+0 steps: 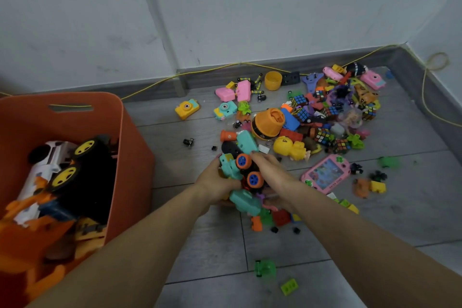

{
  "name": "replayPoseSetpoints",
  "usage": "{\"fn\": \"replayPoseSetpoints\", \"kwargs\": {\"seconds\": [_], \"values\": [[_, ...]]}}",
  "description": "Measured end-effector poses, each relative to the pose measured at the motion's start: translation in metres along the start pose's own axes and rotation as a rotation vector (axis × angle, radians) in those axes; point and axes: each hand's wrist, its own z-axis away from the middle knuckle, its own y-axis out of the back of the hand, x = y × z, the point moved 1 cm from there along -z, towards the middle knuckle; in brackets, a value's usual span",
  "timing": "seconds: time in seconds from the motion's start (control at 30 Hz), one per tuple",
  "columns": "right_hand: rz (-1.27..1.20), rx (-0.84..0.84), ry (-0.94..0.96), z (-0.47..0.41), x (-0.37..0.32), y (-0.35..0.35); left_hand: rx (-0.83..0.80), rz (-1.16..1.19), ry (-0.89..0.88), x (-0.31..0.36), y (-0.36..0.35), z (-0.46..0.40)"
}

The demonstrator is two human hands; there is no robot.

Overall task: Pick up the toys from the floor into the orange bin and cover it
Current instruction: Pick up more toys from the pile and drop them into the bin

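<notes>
The orange bin (120, 117) stands at the left, holding a white toy truck (47, 157) with yellow wheels and orange pieces. In the middle of the floor my left hand (215, 182) and my right hand (270, 170) grip a bundle of toys between them: a black toy car with orange-and-blue wheels (248, 170) and teal toy cameras (243, 201). A large pile of small toys (325, 112) spreads beyond my hands toward the wall. No lid is in view.
A pink handheld water game (325, 174) lies right of my hands. A yellow toy camera (187, 108) sits alone near the bin. Green bricks (265, 267) and small bits lie near me. A yellow cable (200, 72) runs along the skirting board.
</notes>
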Motion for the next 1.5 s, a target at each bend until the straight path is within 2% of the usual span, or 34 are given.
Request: {"fn": "replayPoseSetpoints", "kwargs": {"seconds": [0.17,0.33,0.43,0.57,0.73,0.83,0.97,1.07,1.17,1.23,1.3,1.4,1.5], "values": [[-0.261,-0.071,-0.034,0.012,-0.007,-0.01,-0.018,-0.093,-0.048,0.015,0.005,0.013],[-0.435,-0.163,0.137,0.028,-0.035,-0.008,0.025,-0.114,-0.206,0.052,0.017,0.031],[-0.393,-0.171,0.226,0.04,-0.08,-0.008,0.057,-0.114,-0.307,0.089,0.032,0.05],[-0.303,-0.101,0.377,0.072,-0.159,-0.028,0.068,-0.083,-0.423,0.145,0.078,0.091],[-0.34,-0.222,0.531,0.128,-0.244,-0.088,0.141,-0.157,-0.505,0.199,0.171,0.154],[-0.236,-0.197,0.582,0.166,-0.269,-0.149,0.208,-0.195,-0.546,0.193,0.235,0.185],[-0.057,-0.202,0.555,0.173,-0.256,-0.234,0.308,-0.196,-0.543,0.132,0.303,0.193],[0.174,-0.167,0.517,0.166,-0.235,-0.272,0.348,-0.335,-0.424,0.085,0.336,0.184],[0.498,-0.145,0.524,0.162,-0.221,-0.274,0.3,-0.648,-0.175,0.063,0.344,0.175],[0.595,-0.143,0.506,0.16,-0.218,-0.264,0.349,-0.839,-0.07,0.066,0.339,0.169],[0.741,-0.109,0.58,0.162,-0.221,-0.247,0.458,-0.881,-0.16,0.082,0.325,0.164],[0.652,-0.03,0.648,0.154,-0.231,-0.211,0.563,-0.85,-0.386,0.114,0.292,0.159],[0.64,0.118,0.631,0.14,-0.234,-0.152,0.521,-0.8,-0.6,0.141,0.238,0.151]]}}
